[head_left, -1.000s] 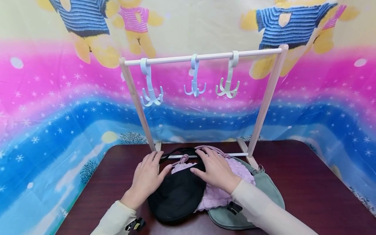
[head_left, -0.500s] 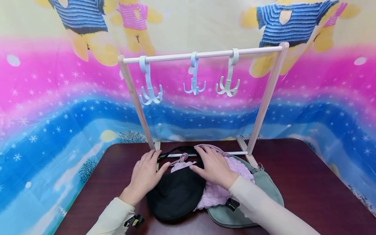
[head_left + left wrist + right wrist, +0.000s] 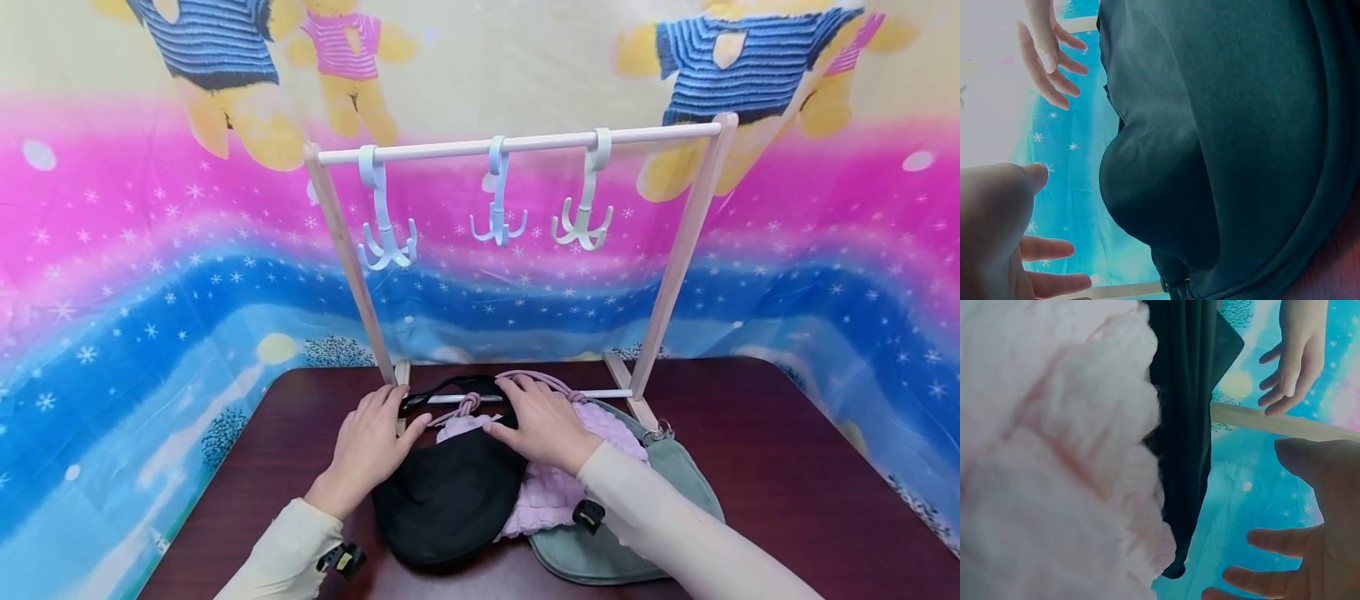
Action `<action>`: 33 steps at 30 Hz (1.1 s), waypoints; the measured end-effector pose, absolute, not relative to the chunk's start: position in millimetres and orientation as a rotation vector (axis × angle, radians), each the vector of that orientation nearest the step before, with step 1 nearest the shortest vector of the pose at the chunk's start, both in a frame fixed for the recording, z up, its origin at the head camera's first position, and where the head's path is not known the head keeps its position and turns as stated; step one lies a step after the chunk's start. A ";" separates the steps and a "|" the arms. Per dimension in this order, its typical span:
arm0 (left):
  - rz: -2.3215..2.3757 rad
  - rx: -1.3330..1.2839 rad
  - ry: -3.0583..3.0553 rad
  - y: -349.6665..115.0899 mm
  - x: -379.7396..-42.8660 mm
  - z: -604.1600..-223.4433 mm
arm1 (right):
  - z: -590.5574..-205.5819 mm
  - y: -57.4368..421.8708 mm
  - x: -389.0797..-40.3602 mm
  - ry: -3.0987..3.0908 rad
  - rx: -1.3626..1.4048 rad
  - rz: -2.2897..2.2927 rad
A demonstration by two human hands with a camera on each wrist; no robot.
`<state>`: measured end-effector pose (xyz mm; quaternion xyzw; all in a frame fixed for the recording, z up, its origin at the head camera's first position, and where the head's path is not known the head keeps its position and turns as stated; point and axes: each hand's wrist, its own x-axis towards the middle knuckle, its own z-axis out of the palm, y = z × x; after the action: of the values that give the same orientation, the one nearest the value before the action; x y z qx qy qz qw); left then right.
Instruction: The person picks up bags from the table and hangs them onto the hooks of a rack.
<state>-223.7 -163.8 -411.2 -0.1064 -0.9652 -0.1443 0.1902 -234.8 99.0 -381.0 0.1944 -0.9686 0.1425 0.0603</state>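
Observation:
A black shoulder bag (image 3: 450, 504) lies on the table in front of me. My left hand (image 3: 366, 446) is over its upper left side, fingers spread and relaxed. On the other side my right hand (image 3: 546, 427) overlaps the bag's upper right edge, also with loose fingers. Both wrist views show the left hand (image 3: 994, 219) and right hand (image 3: 1338, 519) with nothing in their fingers, apart from the bag cloth. Under the black bag lies a lilac puffy bag (image 3: 543, 508) with a knotted cord handle (image 3: 469, 405). A grey-green bag (image 3: 684, 479) lies beneath that.
Behind the bags stands a wooden rack (image 3: 677, 267) with a top rail. From it hang a pale blue hook (image 3: 386, 225), a second blue hook (image 3: 497, 204) and a cream hook (image 3: 585, 204). The dark red table (image 3: 810, 500) ends at a printed backdrop (image 3: 187, 333).
Both hands stay almost in place over the black bag, drifting very slightly to the left. The bags and hooks have not moved; the head view shifts slightly.

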 end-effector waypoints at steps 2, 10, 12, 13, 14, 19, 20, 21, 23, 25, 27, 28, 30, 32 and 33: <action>-0.402 -0.301 -2.724 -164.6 -224.9 -411.6 | -382.3 100.0 -237.8 -2.943 0.585 0.428; -0.419 -0.290 -2.762 -168.7 -231.7 -414.9 | -383.5 103.6 -248.1 -2.945 0.589 0.398; -0.430 -0.281 -2.773 -169.5 -233.7 -415.5 | -382.7 103.9 -249.7 -2.957 0.591 0.396; -0.434 -0.275 -2.780 -170.0 -234.7 -415.8 | -382.4 104.0 -250.4 -2.962 0.593 0.395; -0.437 -0.268 -2.788 -170.4 -235.8 -415.9 | -382.2 104.0 -251.0 -2.962 0.595 0.390; -0.448 -0.257 -2.805 -171.2 -239.3 -414.6 | -380.3 103.0 -253.5 -2.959 0.605 0.378; -0.450 -0.256 -2.807 -171.3 -239.9 -414.5 | -380.1 102.8 -254.0 -2.956 0.607 0.377; -0.454 -0.253 -2.807 -171.6 -240.2 -414.2 | -380.0 102.6 -254.6 -2.958 0.608 0.376; -0.462 -0.244 -2.807 -172.7 -240.9 -414.3 | -380.2 102.2 -256.0 -2.960 0.609 0.373; -0.469 -0.234 -2.810 -173.9 -241.7 -415.0 | -380.7 101.9 -257.5 -2.966 0.606 0.377; -0.472 -0.224 -2.819 -175.1 -242.4 -415.7 | -381.6 102.0 -259.9 -2.975 0.597 0.380; -0.470 -0.223 -2.823 -175.7 -242.9 -416.2 | -381.8 102.1 -260.6 -2.981 0.590 0.383; -0.466 -0.222 -2.831 -176.8 -244.0 -417.0 | -382.1 102.4 -262.2 -2.993 0.579 0.392; -0.457 -0.221 -2.836 -177.8 -245.0 -417.5 | -382.2 102.9 -263.4 -3.005 0.571 0.394; -0.453 -0.221 -2.837 -178.3 -245.6 -417.7 | -382.3 103.1 -263.8 -3.011 0.570 0.393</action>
<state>-245.6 -178.3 -417.7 -0.0761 -0.9763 -0.1559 0.1295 -263.8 103.1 -382.3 0.1843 -0.9742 0.1273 0.0261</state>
